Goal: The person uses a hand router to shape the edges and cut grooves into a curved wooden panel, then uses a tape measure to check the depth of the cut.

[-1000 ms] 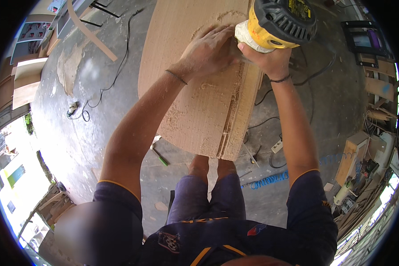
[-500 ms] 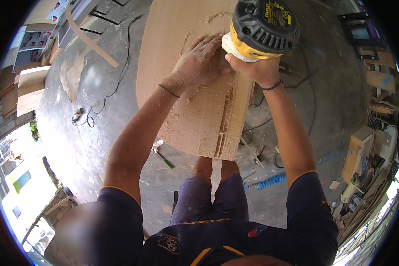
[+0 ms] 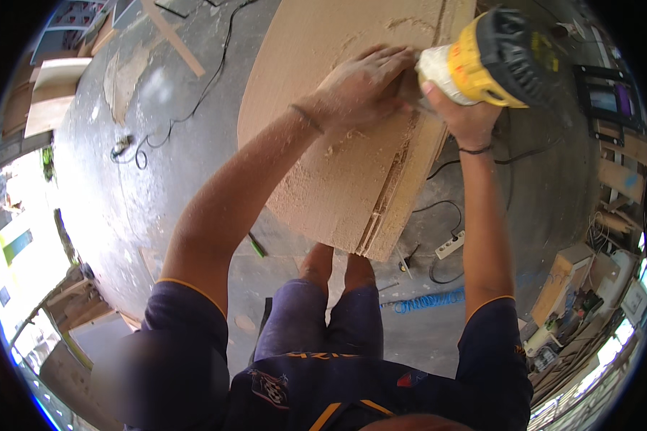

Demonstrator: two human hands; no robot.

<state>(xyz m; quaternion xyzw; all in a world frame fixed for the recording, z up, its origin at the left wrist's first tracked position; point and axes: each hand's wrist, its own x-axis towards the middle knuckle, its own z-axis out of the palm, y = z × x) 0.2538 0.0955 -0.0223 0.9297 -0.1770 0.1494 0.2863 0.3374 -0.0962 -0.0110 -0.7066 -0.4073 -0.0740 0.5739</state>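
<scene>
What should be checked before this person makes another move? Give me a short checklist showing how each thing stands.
1. Right hand gripping the yellow-and-black power tool: ok.
2. Left hand well away from the tool: not ok; its fingers look very close to the tool's pale lower part.
3. Board free of wood dust: not ok; dust is scattered over it.
4. Board firmly supported: cannot tell; its underside is hidden.
5. Tool switched off: cannot tell from a still picture.

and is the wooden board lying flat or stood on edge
Lying flat: the wooden board has its broad face up, with loose sawdust scattered across it.
</scene>
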